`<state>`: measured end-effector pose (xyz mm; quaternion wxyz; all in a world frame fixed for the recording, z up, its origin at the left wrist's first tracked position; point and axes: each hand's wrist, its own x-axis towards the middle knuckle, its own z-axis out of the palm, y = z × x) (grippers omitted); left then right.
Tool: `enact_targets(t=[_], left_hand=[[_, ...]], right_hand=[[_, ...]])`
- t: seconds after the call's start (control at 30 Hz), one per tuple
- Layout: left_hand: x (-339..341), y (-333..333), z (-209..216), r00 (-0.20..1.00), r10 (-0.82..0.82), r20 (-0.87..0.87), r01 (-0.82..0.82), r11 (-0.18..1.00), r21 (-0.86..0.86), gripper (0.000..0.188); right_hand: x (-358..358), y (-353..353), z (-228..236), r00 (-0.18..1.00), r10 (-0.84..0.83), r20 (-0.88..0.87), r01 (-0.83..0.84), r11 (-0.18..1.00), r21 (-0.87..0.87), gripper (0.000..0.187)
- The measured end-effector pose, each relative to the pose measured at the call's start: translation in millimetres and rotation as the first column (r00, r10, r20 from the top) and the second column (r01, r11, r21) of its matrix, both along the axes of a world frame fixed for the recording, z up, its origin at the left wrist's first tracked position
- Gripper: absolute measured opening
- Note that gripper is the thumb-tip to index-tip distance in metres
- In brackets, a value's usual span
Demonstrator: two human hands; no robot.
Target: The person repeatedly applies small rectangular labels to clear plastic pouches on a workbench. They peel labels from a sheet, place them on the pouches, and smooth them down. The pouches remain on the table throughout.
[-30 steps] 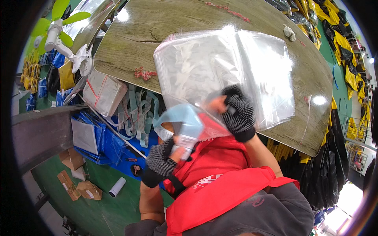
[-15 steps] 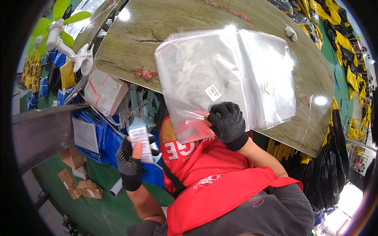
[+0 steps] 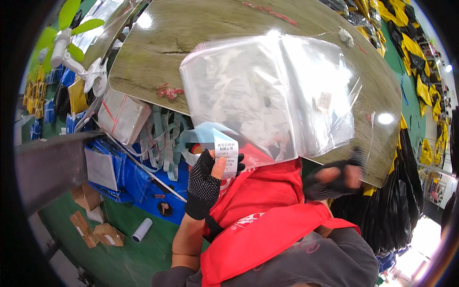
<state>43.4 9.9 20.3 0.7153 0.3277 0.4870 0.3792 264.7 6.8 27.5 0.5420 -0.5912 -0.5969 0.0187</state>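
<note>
R hand (image 3: 334, 178) has swung out from the bags to the right since half a sec ago, and the L hand (image 3: 204, 181) has come in from the far left w/ its label strip (image 3: 226, 152). Label that showed on the left pile (image 3: 234, 91) is gone from there; one now shows clearer on the right pile (image 3: 315, 60), a white label (image 3: 323, 101) near its middle

L hand, in a dotted black glove w/ bare fingertips, pinches the strip: thumb pressed flat on the labels, fingers behind, pale blue backing (image 3: 208, 131) curling off above. Strip's held just in front of the red apron (image 3: 260, 191), close to the left pile's near edge. R hand's a blur beside the table (image 3: 162, 28) edge; can't tell if its fingers are spread or closed, or if they've got anything

Progress, my guess: at least one bag's labelled & over on the right. Left pile's top looks bare, so prob. plenty left to do, tho can't count bags. At least 2 labels visible on the strip. Loose backing (image 3: 158, 138) hangs below the table, so quite a few labels are likely used already
</note>
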Motion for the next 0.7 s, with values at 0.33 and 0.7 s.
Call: enact_targets(t=[0.33, 0.7], left_hand=[[-19, -10, 19, 0.905, -0.235, -0.354, 0.279, 0.957, 0.077, 0.029], [-38, -14, 5, 0.733, -0.283, -0.618, 0.484, 0.856, 0.182, 0.027]], right_hand=[[-52, 31, 1, 0.696, 0.512, -0.505, -0.713, 0.580, -0.394, 0.018], [-37, 40, -11, 0.506, 0.198, -0.839, -0.826, 0.391, -0.406, 0.015]])
